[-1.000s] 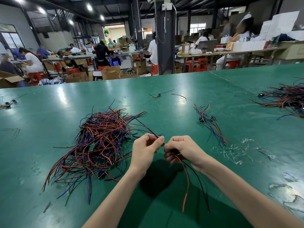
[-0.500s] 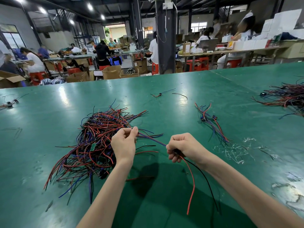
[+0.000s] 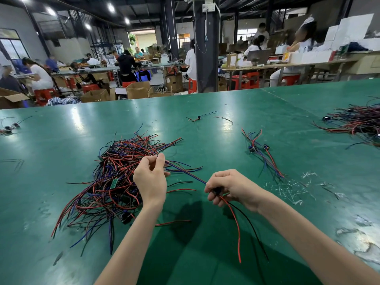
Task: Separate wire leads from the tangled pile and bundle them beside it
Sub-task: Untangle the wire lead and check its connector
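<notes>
Between my two hands runs one wire lead (image 3: 185, 171), its blue and red strands drawn fairly straight. My right hand (image 3: 232, 188) is curled tight round the lead's near part, where something dark, likely its connector, sits under my fingers. A red tail (image 3: 236, 227) and a black tail (image 3: 255, 233) hang below the fist toward me. I hold here as the anchor, so that any pull goes into the tangle and not through my grip.

My left hand (image 3: 151, 182) is up at the pile's near right edge. Thumb and forefinger pinch the strands' far part, and the other fingers are loosely bent. The pinch sits where the lead meets the heap, I judge so I can slide it clear without dragging its neighbours along.

Just left of that hand and beyond it lies the tangled pile (image 3: 102, 161), with red, blue and black wires crossing every way and a small green circuit board (image 3: 113, 183) showing in it. To the right, well apart from the pile, lies the bundle (image 3: 261, 155) of freed leads, its dark connectors close together; this lead belongs there next.

Pale scraps (image 3: 292, 188) litter the green table (image 3: 61, 130) near my right wrist. A stray lead (image 3: 198, 118) lies far out, and a second heap (image 3: 357, 122) sits at the far right.
</notes>
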### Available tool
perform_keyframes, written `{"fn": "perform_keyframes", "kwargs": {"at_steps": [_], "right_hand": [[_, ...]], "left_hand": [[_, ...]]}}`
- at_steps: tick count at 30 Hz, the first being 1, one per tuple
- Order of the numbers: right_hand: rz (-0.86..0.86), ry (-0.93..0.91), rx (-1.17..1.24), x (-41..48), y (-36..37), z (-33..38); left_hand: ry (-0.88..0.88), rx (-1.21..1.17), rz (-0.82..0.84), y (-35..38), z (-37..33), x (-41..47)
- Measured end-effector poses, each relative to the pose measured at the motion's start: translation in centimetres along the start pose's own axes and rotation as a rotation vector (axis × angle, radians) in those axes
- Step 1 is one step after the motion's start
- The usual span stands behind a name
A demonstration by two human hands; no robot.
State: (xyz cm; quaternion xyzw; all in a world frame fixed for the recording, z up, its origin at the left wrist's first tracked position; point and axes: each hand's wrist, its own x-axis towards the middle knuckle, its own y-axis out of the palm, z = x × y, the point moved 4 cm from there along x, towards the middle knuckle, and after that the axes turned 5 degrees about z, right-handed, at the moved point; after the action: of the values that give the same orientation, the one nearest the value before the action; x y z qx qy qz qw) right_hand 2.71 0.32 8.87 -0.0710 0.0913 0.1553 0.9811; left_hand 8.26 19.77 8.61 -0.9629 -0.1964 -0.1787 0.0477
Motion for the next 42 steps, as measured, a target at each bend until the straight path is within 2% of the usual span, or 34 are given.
{"fn": "perform_keyframes", "kwargs": {"at_steps": [7, 12, 15, 18, 21, 24, 26, 28, 32, 38, 42], "right_hand": [[-0.009, 0.024, 0.013, 0.2, 0.4, -0.4], [-0.037, 0.037, 0.021, 0.3, 0.4, -0.6], [-0.059, 0.018, 0.041, 0.3, 0.5, -0.5], [-0.091, -0.027, 0.049, 0.4, 0.4, -0.4], [-0.109, -0.067, 0.072, 0.4, 0.5, -0.1], [-0.121, -0.096, 0.101, 0.5, 0.6, 0.1], [-0.138, -0.114, 0.117, 0.5, 0.5, 0.1], [-0.158, -0.121, 0.128, 0.5, 0.4, 0.0], [-0.172, -0.117, 0.127, 0.7, 0.4, -0.4], [-0.266, -0.110, 0.024, 1.2, 0.2, -0.9], [-0.241, -0.106, 0.000, 1.2, 0.4, -0.9]], "left_hand": [[-0.015, -0.079, -0.023, 0.1, 0.0, 0.1], [0.057, -0.035, -0.018, 0.0, -0.2, 0.1], [0.032, -0.166, 0.025, 0.4, -0.4, -0.1], [-0.145, -0.466, 0.154, 1.2, -0.5, -0.3], [-0.348, -0.591, 0.316, 2.4, -0.4, -0.9], [-0.427, -0.475, 0.529, 3.9, -0.2, -2.5], [-0.403, -0.397, 0.667, 4.8, -0.1, -3.8], [-0.351, -0.329, 0.735, 5.3, 0.0, -4.6], [-0.310, -0.317, 0.711, 5.2, 0.1, -4.6], [-0.173, -0.197, 0.539, 5.2, 0.2, -4.8], [-0.213, -0.210, 0.398, 4.5, 0.5, -3.5]]}}
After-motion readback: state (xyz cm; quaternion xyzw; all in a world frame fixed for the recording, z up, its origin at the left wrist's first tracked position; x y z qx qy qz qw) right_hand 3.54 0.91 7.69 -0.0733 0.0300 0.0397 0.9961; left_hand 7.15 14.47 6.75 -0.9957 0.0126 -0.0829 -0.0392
